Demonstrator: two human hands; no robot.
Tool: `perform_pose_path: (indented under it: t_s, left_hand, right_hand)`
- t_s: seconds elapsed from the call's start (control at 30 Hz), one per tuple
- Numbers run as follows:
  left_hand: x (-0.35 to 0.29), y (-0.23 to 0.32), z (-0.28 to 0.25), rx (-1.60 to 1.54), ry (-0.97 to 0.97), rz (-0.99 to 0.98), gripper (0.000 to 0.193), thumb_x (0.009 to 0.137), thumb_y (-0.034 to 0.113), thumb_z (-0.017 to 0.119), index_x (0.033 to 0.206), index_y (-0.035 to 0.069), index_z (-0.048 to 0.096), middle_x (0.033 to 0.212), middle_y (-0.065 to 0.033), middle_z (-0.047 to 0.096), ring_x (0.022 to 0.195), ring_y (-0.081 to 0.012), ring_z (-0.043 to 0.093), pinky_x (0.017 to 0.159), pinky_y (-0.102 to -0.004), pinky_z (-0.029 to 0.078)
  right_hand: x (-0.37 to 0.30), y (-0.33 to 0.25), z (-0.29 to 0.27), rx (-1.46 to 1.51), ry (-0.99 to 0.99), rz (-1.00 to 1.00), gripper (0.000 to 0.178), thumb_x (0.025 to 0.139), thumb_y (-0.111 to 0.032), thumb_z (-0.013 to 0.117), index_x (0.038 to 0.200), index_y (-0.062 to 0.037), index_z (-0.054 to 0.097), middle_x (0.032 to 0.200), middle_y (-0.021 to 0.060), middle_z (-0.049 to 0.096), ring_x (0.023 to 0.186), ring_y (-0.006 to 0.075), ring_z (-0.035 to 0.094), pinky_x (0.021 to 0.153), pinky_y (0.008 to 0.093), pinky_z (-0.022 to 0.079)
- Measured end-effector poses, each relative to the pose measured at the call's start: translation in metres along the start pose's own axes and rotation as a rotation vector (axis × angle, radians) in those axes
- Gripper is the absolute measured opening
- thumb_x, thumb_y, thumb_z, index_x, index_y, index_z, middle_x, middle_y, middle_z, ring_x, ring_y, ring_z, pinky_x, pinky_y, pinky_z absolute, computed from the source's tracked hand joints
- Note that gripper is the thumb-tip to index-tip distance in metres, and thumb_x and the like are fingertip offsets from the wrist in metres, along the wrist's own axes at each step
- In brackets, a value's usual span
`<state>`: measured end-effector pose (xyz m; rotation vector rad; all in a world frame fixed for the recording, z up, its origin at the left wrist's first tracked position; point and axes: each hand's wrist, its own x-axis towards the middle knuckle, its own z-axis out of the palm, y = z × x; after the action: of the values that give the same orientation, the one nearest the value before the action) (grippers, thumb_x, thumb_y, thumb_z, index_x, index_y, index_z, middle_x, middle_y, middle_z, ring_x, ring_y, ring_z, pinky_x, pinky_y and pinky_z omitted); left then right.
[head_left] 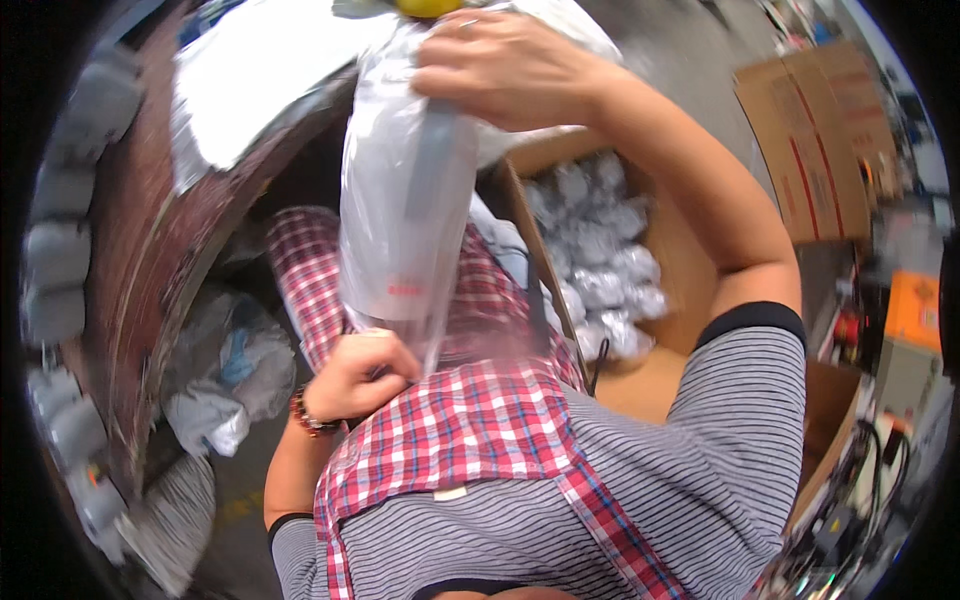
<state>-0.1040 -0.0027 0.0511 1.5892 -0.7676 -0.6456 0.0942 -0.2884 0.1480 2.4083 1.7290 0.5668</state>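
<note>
A long clear plastic bag (365,215) stretches in front of my lap with a whitish, rounded thing (395,240) inside it. A blurred grey strip shows through near its upper end, and a small red print sits low on it. My right hand (505,65) grips the bag's upper end at the table edge, fingers folded. At the lower end, close to my checked apron (450,420), my left hand (365,375) has its fingers curled against the bag's edge. What exactly lies inside the bag is too blurred to name.
White plastic sheeting (260,80) covers part of the brown table (150,220). An open carton (665,380) by my right side holds several plastic-wrapped things (600,240). A crumpled clear bag (250,360) lies on the floor at left. Flattened cardboard (810,150) stands far right.
</note>
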Motion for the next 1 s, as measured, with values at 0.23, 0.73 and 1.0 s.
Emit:
perform_pose_path:
  t_s: [0.23, 0.73, 1.0]
  left_hand:
    - [0.053, 0.011, -0.059, -0.131, 0.523, 0.002, 0.010, 0.092, -0.008, 0.048, 0.088, -0.001, 0.053, 0.100, -0.0148, 0.067, 0.092, -0.0185, 0.062, 0.086, -0.0308, 0.048]
    - [0.091, 0.008, -0.065, 0.046, -0.032, -0.324, 0.006, 0.096, -0.002, 0.051, 0.096, -0.003, 0.057, 0.097, -0.0109, 0.068, 0.088, -0.0132, 0.062, 0.082, -0.0274, 0.050]
    - [0.087, 0.022, -0.045, 0.188, -0.049, -0.443, 0.013, 0.091, -0.005, 0.049, 0.100, -0.004, 0.059, 0.097, -0.0095, 0.068, 0.092, -0.0149, 0.064, 0.084, -0.0291, 0.052]
  right_hand:
    - [-0.240, -0.114, -0.108, 0.057, -0.128, 1.161, 0.056, 0.078, -0.004, 0.062, 0.131, -0.0207, 0.059, 0.090, 0.0108, 0.063, 0.082, 0.0300, 0.065, 0.075, 0.0395, 0.054]
    - [-0.481, -0.403, 0.046, 0.520, -1.466, 1.880, 0.027, 0.083, -0.012, 0.062, 0.107, -0.0038, 0.071, 0.116, 0.0179, 0.067, 0.112, 0.0332, 0.063, 0.092, 0.0430, 0.053]
    - [-0.470, -0.488, 0.190, 0.637, -1.211, 1.894, 0.026, 0.088, -0.012, 0.051, 0.101, -0.0077, 0.073, 0.111, 0.0159, 0.069, 0.102, 0.0313, 0.067, 0.085, 0.0442, 0.055]
